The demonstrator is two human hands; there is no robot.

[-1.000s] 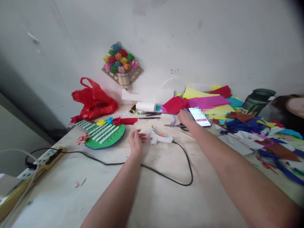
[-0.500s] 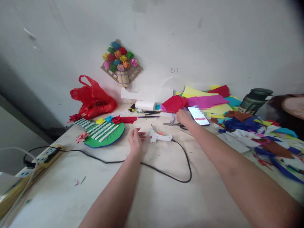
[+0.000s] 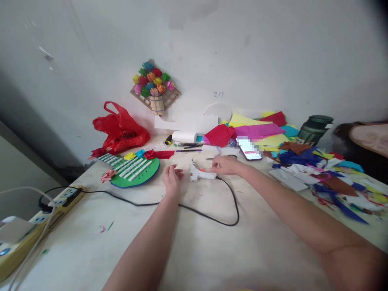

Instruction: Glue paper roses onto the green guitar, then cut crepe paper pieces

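Note:
On the table in the middle lies a white glue gun (image 3: pixel 200 174) with an orange trigger, its nozzle pointing away. My left hand (image 3: pixel 172 178) rests just left of it, fingers loosely bent and apart, holding nothing. Over the back of the gun's handle is my right hand (image 3: pixel 226 165), its fingers drawn together at the tips. Whether something small is between them is hidden. Scissors (image 3: pixel 210 159) lie behind this hand, partly covered by it. Left of my left hand is a green board (image 3: pixel 154 167) with white rolled-paper strips and paper flowers (image 3: pixel 130 155) along its edge.
A black cord (image 3: pixel 206 217) loops from the gun to a power strip (image 3: pixel 57 210) at left. A phone (image 3: pixel 250 149), paper scraps (image 3: pixel 330 178) and a green bottle (image 3: pixel 315 130) occupy the right. Behind are pens (image 3: pixel 188 150), coloured sheets (image 3: pixel 257 130) and a red bag (image 3: pixel 121 131).
My right hand has moved back toward me and left, from beside the red paper to the glue gun's handle. My left hand stays almost where it was. The camera view has shifted slightly.

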